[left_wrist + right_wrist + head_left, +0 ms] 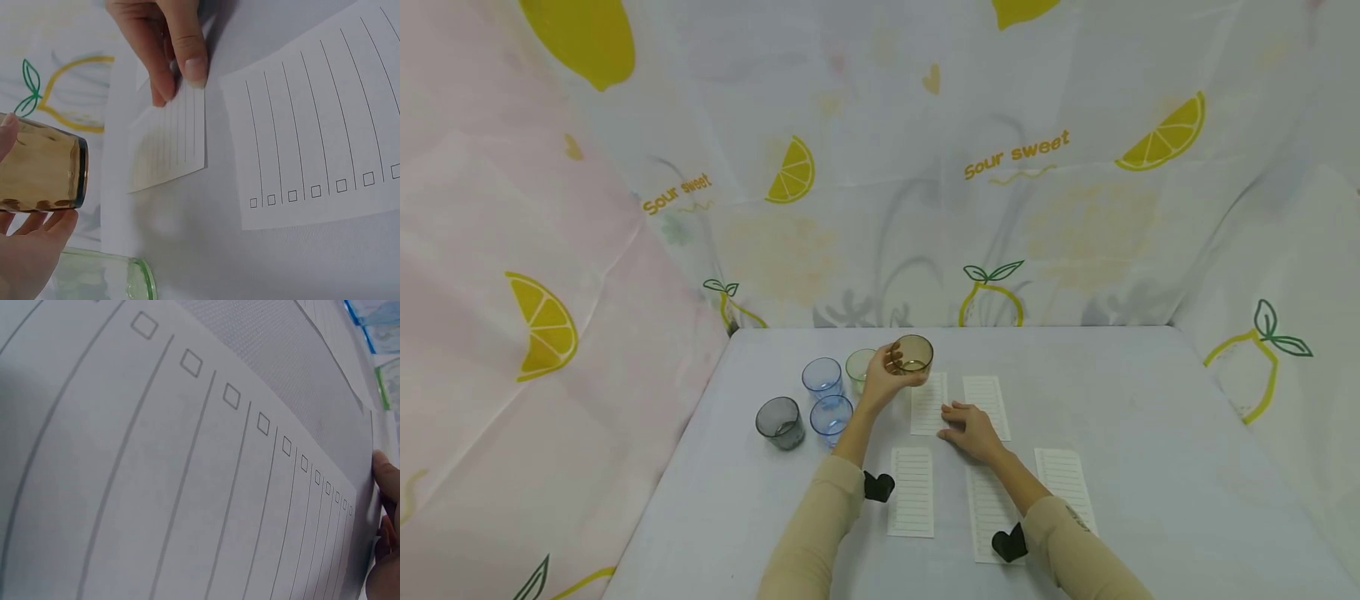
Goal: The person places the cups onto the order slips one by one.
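Observation:
My left hand (882, 382) grips an amber glass (913, 357) by its side, with the thumb on one side and fingers on the other. The glass is held over the far end of a lined paper sheet (927, 408). In the left wrist view the amber glass (40, 165) lies sideways in the picture. My right hand (976, 433) touches the right edge of that sheet, its thumb and fingertips on the paper and the fingers loosely bent. The right wrist view shows only part of this hand (389, 531), beyond a nearer lined sheet (187, 462).
Left of the hands stand a green glass (860, 364), two blue glasses, one farther back (822, 379) and one nearer (831, 417), and a grey glass (780, 423). More lined sheets lie at the back right (985, 402), front left (912, 493) and front right (1066, 483). A printed cloth hangs behind.

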{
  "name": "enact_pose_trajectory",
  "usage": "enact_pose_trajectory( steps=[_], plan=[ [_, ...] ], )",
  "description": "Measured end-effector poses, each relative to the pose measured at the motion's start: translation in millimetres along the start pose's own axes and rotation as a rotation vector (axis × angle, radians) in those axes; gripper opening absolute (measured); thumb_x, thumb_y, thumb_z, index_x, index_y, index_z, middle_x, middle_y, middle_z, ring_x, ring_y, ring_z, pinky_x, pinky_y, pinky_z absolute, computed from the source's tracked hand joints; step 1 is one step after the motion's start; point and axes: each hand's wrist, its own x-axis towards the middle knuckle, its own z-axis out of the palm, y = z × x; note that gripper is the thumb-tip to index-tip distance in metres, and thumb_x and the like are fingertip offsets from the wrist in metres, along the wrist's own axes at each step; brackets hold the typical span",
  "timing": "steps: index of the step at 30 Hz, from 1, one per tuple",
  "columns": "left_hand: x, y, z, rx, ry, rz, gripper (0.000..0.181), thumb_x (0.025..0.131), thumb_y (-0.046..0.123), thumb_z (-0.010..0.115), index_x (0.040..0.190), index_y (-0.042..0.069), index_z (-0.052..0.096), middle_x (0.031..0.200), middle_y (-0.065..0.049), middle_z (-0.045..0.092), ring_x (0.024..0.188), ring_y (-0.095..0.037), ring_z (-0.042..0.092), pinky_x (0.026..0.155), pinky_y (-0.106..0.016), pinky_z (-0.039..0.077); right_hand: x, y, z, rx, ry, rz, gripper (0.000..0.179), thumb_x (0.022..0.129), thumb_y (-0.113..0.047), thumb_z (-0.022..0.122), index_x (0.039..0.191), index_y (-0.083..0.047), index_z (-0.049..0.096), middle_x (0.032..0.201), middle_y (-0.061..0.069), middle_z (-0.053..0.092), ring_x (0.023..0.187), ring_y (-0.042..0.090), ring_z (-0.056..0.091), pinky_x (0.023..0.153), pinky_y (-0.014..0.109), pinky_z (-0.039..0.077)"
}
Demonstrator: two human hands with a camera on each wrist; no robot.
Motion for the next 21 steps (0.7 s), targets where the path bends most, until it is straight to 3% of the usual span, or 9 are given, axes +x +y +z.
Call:
enact_pose_trajectory(
  steps=[11, 21],
  plan=[
    [8.3, -6.4, 2.1, 0.006, -0.134, -0.009, 0.073, 0.069, -0.001, 0.079, 0.134, -0.004, 0.045, 0.126, -0.027, 0.051, 0.116, -0.040, 0.052, 0.094, -0.036, 0.049, -0.1, 2.4, 1.2, 0.004, 0.000, 0.002, 0.039, 0.078, -0.010, 0.076, 0.110, 0.008, 0.065, 0.121, 0.017, 0.061, 0.122, 0.039, 0.049, 0.101, 0.052, 0.039],
    [17.3, -15.2, 3.4, -0.007, -0.226, -0.091, 0.072, 0.071, 0.001, 0.078, 0.135, 0.000, 0.046, 0.129, -0.021, 0.052, 0.117, -0.034, 0.053, 0.099, -0.039, 0.046, 0.1, 2.4, 1.7, 0.008, 0.018, -0.005, 0.039, 0.076, -0.009, 0.076, 0.109, 0.009, 0.065, 0.118, 0.017, 0.063, 0.121, 0.039, 0.049, 0.102, 0.052, 0.039]
  ],
)
